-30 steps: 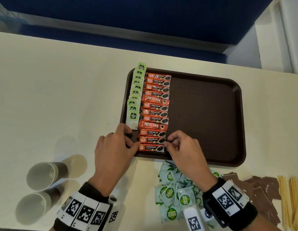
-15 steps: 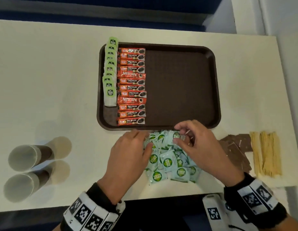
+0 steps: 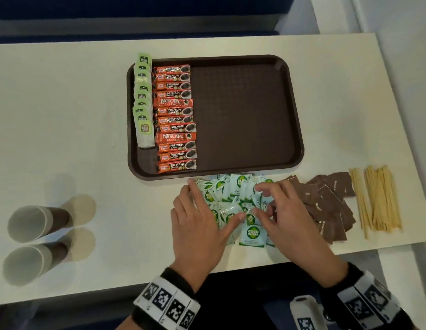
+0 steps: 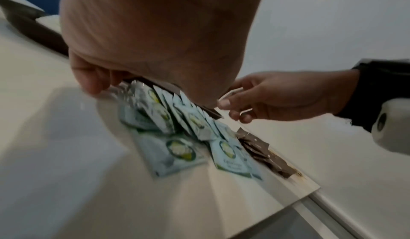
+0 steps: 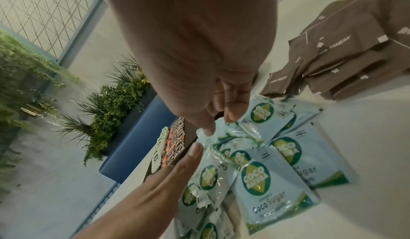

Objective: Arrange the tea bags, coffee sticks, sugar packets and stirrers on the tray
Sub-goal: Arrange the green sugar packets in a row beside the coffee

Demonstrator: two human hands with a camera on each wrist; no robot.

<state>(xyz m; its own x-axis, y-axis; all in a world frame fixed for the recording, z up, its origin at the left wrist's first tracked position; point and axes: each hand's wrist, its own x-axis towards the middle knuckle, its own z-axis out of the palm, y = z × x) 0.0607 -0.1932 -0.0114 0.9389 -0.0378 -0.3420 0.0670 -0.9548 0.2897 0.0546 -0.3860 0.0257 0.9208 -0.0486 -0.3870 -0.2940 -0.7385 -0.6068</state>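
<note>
Lying beside the brown sugar packets [image 3: 326,206] and stirrers [image 3: 376,198], the green sugar packets [image 3: 233,203] sprawl unaligned before the tray [image 3: 295,110]. Left hand [image 3: 200,225] rests flat, fingers straight; right hand [image 3: 285,215] pinches one packet.

Glossy sugar packets [image 5: 255,181]; textured tray [image 3: 243,115]

1. We see a dark brown tray [image 3: 245,115] with a fine grid texture on a cream counter [image 3: 64,115].
2. We see orange-red coffee sticks [image 3: 175,119] with white lettering and black cup pictures.
3. We see tea bags [image 3: 143,101] with light green tags.
4. We see pale blue-white sugar packets [image 3: 252,234] with green-and-yellow round logos.
5. We see brown sugar packets [image 3: 328,203] and pale yellow stirrers [image 3: 376,198].
6. We see black-and-white square-patterned wristbands [image 3: 166,303].
</note>
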